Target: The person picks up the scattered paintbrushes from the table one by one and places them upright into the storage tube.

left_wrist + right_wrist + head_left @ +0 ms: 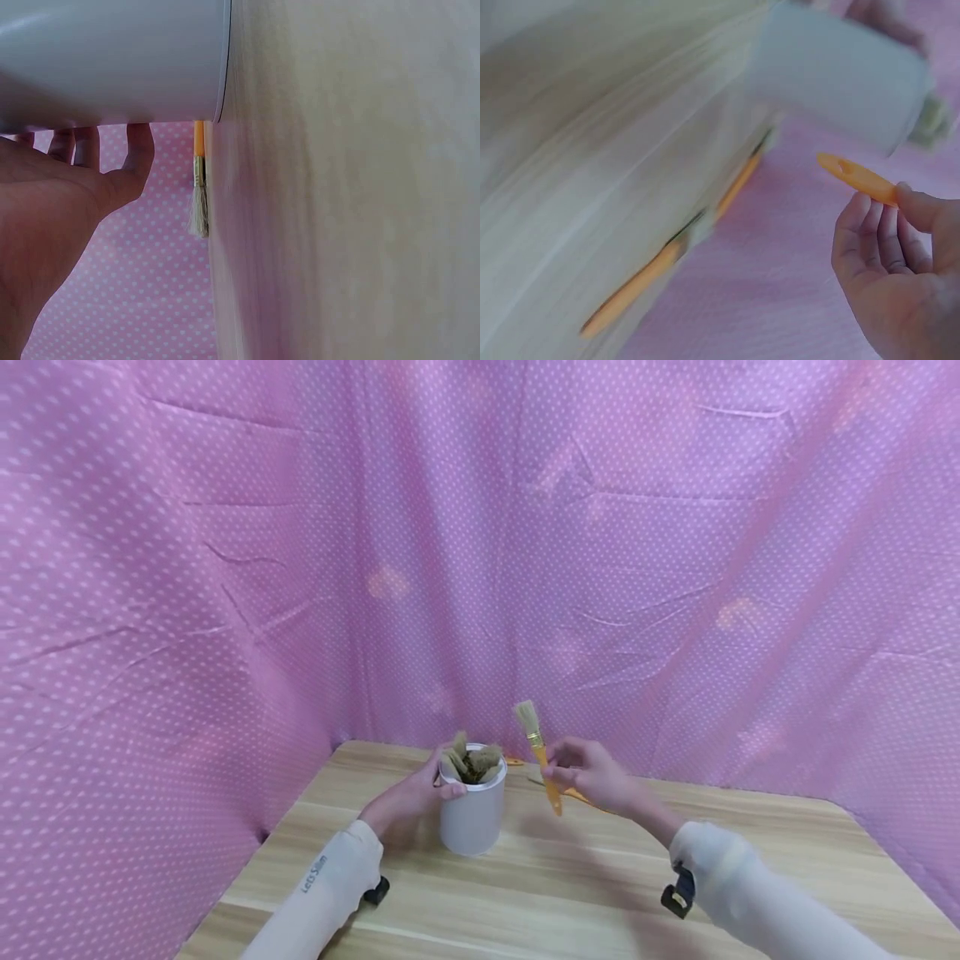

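My left hand (420, 787) grips a white cylindrical tub (472, 820) near its rim, thumb at the front and fingers around the far side. Tan, leaf-shaped pieces (486, 758) with a darker middle stick out of the tub's top. In the left wrist view the fingers curve along the tub's wall. To the right of the tub, my right hand (588, 772) pinches a paintbrush (538, 752) by its orange handle, raised above the table with its pale bristles up. The right wrist view shows the handle's end (855, 176) between thumb and fingertips; the bristles are hidden there.
On the wooden table (480, 910), an orange-handled tool (634, 292) lies below the right hand. Another orange handle (739, 184) lies farther along, near the tub. In the left wrist view a pale-bristled brush (199, 180) shows past the tub. Pink dotted cloth (450, 568) hangs behind the table.
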The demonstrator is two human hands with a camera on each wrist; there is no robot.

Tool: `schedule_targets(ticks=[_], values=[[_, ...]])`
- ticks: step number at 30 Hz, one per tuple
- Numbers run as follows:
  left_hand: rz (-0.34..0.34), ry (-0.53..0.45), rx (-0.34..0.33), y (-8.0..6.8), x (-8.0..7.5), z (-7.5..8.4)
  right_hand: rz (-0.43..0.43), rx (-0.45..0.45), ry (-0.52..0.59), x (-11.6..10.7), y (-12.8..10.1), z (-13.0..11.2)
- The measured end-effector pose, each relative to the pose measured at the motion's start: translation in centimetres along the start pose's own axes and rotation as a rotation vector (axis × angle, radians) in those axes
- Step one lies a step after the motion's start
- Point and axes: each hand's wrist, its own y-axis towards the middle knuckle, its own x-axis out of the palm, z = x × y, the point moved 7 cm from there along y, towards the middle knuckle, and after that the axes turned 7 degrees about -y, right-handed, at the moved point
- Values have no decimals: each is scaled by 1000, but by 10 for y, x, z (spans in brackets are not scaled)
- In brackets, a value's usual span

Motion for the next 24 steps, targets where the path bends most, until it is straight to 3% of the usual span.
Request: schedule_targets(ticks=[7,11,16,20,24], values=[[-5,2,-26,1,0,-4,22,-68,170,22,-3,-44],[9,7,-53,0,-1,-6,112,-90,194,25,2,-61],[-11,-19,-53,-1,0,-6,232,-154,106,28,12,-82],[-29,-39,-39,0,1,-6,242,-232,52,37,22,-95],[-55,-38,2,2,2,-5,243,-251,-28,45,32,-98]])
